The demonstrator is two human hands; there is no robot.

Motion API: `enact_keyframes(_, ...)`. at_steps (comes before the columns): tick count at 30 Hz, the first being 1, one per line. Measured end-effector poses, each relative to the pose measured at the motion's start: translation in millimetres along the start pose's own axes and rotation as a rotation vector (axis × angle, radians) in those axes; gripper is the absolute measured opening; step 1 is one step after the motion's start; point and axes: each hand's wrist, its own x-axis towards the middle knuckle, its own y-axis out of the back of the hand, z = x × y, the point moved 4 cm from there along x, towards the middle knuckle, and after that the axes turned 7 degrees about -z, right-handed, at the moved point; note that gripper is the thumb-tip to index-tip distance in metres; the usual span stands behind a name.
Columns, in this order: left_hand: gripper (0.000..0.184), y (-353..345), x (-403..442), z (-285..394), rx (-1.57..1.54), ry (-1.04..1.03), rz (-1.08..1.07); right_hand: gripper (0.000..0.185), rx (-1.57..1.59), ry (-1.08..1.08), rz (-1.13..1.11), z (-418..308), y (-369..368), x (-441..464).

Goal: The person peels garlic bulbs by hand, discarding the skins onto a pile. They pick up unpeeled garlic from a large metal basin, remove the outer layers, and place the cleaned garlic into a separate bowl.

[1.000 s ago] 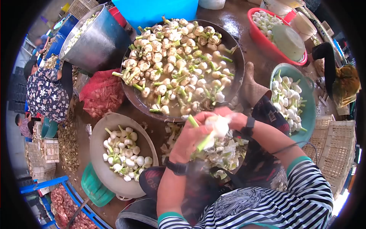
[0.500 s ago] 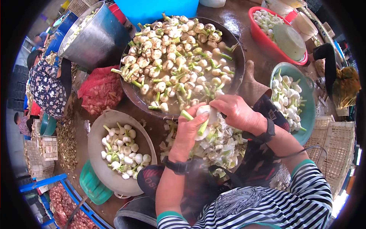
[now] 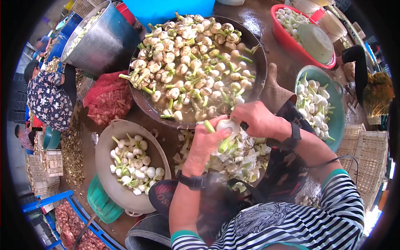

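My left hand [image 3: 205, 143] is closed around a white garlic bulb [image 3: 228, 127] with its green stem stub pointing down and left. Against the bulb's right side, my right hand [image 3: 257, 121] is closed, and a small dark tool [image 3: 244, 125] shows under its fingers; its blade, if any, is hidden. Below both hands lies a heap of garlic peelings [image 3: 239, 160]. Just beyond them stands a wide dark pan [image 3: 261, 79] of murky water, piled with unpeeled garlic bulbs [image 3: 166, 52].
Peeled bulbs sit in a grey basin [image 3: 104, 166] at left, a green basin [image 3: 338, 121] at right and a red basin [image 3: 278, 31] behind. A metal pot [image 3: 104, 41] and a red mesh sack [image 3: 108, 98] stand left. Another person [image 3: 49, 98] works at far left.
My right hand has turned and shifted slightly rightward along the bulb, and the dark tool beneath its fingers now shows. My left hand keeps hold of the same bulb.
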Motion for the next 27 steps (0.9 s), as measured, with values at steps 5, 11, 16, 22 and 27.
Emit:
enact_keyframes(5,0.096,-20.7,-3.3,17.3,-0.020,-0.079,-0.187,0.018,0.445,-0.213,-0.067,28.7,-12.1,5.6)
enact_keyframes(11,0.066,-14.3,-2.7,11.0,-0.219,-0.143,-0.160,0.022,0.519,-0.155,-0.258,48.7,-77.1,-15.3)
enact_keyframes(16,0.039,7.5,3.5,7.2,-0.281,-0.156,0.212,0.043,0.501,-0.288,0.062,45.6,-23.5,-15.3)
enact_keyframes(22,0.029,7.3,6.8,1.6,-0.300,-0.203,0.328,0.041,0.642,-0.196,0.239,-4.6,-4.6,-5.8)
enact_keyframes(27,0.022,9.9,3.5,-1.9,-0.123,-0.215,0.269,0.037,0.938,-0.356,0.309,8.8,-19.7,0.7)
